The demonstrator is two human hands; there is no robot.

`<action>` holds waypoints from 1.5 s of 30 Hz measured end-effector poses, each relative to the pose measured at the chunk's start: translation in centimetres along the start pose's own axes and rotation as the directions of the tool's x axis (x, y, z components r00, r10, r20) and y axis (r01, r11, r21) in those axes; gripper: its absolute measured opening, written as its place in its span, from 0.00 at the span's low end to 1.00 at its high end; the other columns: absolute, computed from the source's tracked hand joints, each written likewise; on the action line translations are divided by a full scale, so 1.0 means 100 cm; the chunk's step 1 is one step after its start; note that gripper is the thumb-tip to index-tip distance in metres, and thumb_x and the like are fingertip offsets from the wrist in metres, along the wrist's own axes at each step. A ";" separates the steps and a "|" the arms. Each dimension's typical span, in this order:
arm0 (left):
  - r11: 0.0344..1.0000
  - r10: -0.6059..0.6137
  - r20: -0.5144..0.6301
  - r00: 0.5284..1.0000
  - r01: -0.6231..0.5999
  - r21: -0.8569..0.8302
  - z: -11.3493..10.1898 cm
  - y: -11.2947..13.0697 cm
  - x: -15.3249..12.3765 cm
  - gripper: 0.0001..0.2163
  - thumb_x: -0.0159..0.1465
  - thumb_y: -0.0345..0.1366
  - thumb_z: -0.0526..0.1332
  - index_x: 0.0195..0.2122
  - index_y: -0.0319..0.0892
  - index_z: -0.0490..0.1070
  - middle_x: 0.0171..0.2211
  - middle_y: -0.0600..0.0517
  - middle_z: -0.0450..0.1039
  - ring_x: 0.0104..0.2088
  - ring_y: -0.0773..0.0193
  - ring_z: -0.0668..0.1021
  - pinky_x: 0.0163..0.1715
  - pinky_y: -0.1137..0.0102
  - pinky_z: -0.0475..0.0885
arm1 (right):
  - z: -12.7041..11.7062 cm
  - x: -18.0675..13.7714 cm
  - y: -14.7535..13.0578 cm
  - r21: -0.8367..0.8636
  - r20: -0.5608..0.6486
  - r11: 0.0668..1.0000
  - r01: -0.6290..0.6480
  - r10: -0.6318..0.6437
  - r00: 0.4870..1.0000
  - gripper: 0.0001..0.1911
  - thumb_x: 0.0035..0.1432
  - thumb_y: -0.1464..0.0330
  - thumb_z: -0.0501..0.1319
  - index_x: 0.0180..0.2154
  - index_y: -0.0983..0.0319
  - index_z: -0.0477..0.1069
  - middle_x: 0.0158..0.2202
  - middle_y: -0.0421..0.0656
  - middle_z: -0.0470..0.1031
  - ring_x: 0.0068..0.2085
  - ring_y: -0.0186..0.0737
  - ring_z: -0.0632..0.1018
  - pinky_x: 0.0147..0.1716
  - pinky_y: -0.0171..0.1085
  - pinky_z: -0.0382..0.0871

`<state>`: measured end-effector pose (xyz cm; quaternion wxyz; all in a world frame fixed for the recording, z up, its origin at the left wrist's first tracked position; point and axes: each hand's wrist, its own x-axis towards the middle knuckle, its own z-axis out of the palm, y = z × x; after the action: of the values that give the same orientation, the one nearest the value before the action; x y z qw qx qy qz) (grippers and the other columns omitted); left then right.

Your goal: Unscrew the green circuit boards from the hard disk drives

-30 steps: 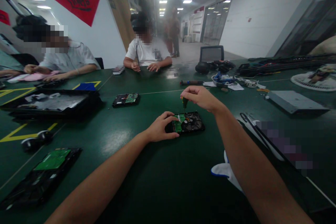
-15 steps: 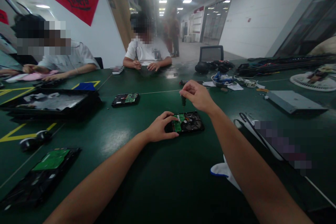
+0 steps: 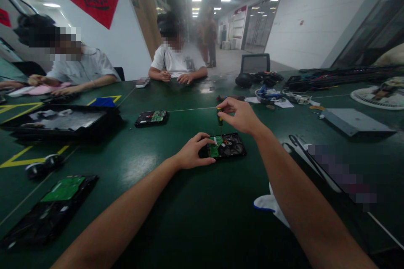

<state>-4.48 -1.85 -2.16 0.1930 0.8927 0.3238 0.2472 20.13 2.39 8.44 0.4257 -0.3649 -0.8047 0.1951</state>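
Note:
A hard drive (image 3: 233, 145) lies flat on the green table, its green circuit board facing up on the left part. My left hand (image 3: 192, 151) grips its left end, thumb along the near edge and fingers over the board. Above the drive, my right hand (image 3: 240, 115) pinches the black and yellow handle of a screwdriver (image 3: 220, 120). The screwdriver stands upright, its thin shaft reaching down to the drive near the board's right edge; the exact tip contact is too small to tell.
Another hard drive (image 3: 151, 117) lies beyond my left hand, and a larger one (image 3: 53, 206) at near left. Black trays (image 3: 107, 124) stand at left. A white glove (image 3: 268, 204) lies beneath my right forearm; a grey metal box (image 3: 356, 121) sits at right. Two people sit across.
The fingers of my right hand have shifted on the screwdriver, and more of its yellow-marked handle shows. My left hand and the hard drive stay in place.

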 end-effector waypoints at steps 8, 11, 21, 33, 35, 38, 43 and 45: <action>0.999 -0.024 0.004 1.000 0.024 0.027 0.002 -0.001 -0.001 0.32 0.58 0.53 0.71 0.63 0.52 0.69 0.62 0.43 0.62 0.62 0.45 0.71 0.62 0.51 0.69 | -0.001 0.000 0.001 -0.002 0.016 1.000 0.026 -0.026 1.000 0.13 0.58 0.70 0.65 0.46 0.58 0.76 0.49 0.45 0.79 0.47 0.45 0.81 0.50 0.47 0.79; 0.999 -0.026 0.013 1.000 0.025 0.047 0.002 -0.001 -0.001 0.34 0.57 0.53 0.72 0.63 0.52 0.68 0.63 0.42 0.61 0.63 0.44 0.70 0.62 0.49 0.69 | -0.002 -0.001 0.001 0.007 0.022 1.000 0.018 -0.018 1.000 0.12 0.58 0.70 0.65 0.46 0.58 0.76 0.47 0.45 0.80 0.46 0.45 0.82 0.51 0.48 0.78; 0.996 -0.026 -0.024 0.999 0.028 0.090 0.004 0.000 0.001 0.31 0.56 0.53 0.72 0.60 0.50 0.71 0.62 0.42 0.65 0.60 0.43 0.72 0.61 0.48 0.70 | -0.002 0.000 0.007 -0.079 -0.035 0.997 0.019 -0.022 0.999 0.09 0.60 0.67 0.64 0.44 0.57 0.74 0.48 0.47 0.78 0.46 0.47 0.80 0.48 0.50 0.79; 0.992 -0.025 -0.041 0.999 0.030 0.122 0.008 -0.001 0.002 0.31 0.55 0.51 0.73 0.59 0.49 0.73 0.61 0.42 0.66 0.59 0.43 0.72 0.60 0.48 0.69 | 0.006 0.001 0.010 -0.114 -0.078 0.993 0.017 -0.026 0.997 0.10 0.61 0.69 0.63 0.45 0.58 0.76 0.47 0.47 0.80 0.45 0.48 0.81 0.48 0.50 0.78; 0.991 -0.031 -0.038 0.999 0.036 0.128 0.007 -0.001 0.002 0.31 0.55 0.52 0.73 0.59 0.49 0.73 0.61 0.42 0.66 0.59 0.42 0.72 0.60 0.47 0.69 | 0.006 0.001 0.009 -0.091 -0.076 0.996 -0.001 -0.006 0.997 0.11 0.60 0.68 0.64 0.46 0.58 0.75 0.45 0.47 0.80 0.44 0.48 0.82 0.48 0.50 0.78; 0.991 -0.033 -0.041 0.999 0.038 0.131 0.007 -0.001 0.003 0.31 0.55 0.51 0.73 0.58 0.49 0.73 0.61 0.42 0.66 0.59 0.42 0.72 0.60 0.48 0.69 | 0.006 0.001 0.007 -0.071 -0.073 0.997 -0.002 -0.004 0.997 0.09 0.59 0.66 0.66 0.43 0.58 0.75 0.42 0.46 0.81 0.42 0.47 0.82 0.46 0.50 0.79; 0.991 -0.037 -0.045 0.998 0.043 0.126 0.008 0.000 0.003 0.31 0.54 0.50 0.74 0.58 0.50 0.73 0.61 0.43 0.66 0.59 0.41 0.73 0.60 0.47 0.69 | 0.006 0.001 0.005 -0.079 -0.058 0.997 0.018 -0.022 0.998 0.09 0.59 0.66 0.66 0.43 0.57 0.76 0.45 0.45 0.80 0.42 0.46 0.82 0.46 0.49 0.79; 0.991 -0.035 -0.046 0.998 0.041 0.127 0.008 0.001 0.003 0.31 0.54 0.50 0.74 0.58 0.50 0.73 0.61 0.42 0.67 0.59 0.41 0.73 0.60 0.47 0.69 | 0.005 0.001 0.004 -0.079 -0.042 0.997 0.020 -0.024 0.999 0.10 0.59 0.67 0.65 0.44 0.57 0.76 0.47 0.46 0.80 0.43 0.47 0.82 0.46 0.49 0.80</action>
<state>-3.83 -1.82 -2.64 0.1330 0.8912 0.3600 0.2419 19.88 2.73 7.92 0.4304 -0.3765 -0.8064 0.1509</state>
